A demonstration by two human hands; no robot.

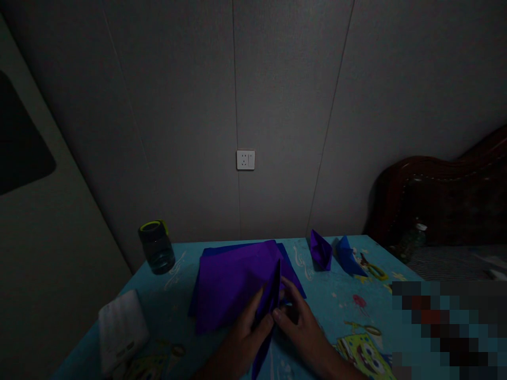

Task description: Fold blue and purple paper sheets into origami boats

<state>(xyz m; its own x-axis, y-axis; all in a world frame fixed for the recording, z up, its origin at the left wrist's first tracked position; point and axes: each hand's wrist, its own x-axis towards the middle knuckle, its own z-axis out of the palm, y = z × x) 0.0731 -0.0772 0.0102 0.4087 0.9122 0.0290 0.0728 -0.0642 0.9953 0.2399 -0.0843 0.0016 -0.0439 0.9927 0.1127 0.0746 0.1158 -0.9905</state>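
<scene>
A folded piece of purple paper [262, 359] stands on edge between my hands, its long side pointing away from me. My left hand [250, 333] grips it from the left, thumb near the middle of the fold. On the other side my right hand [298, 320] pinches it, with the thumb close to the left thumb and the fingers behind the sheet. Some fingertips are hidden by the paper. Just beyond lies a stack of purple sheets [225, 285], with darker blue sheets showing at its edges.
A purple folded paper boat [320, 252] and a blue one [348, 257] stand at the back right, beside yellow-handled scissors [374, 270]. A dark water bottle [157, 248] and a white packet [122, 330] are on the left. The patterned tablecloth [328, 295] meets the wall.
</scene>
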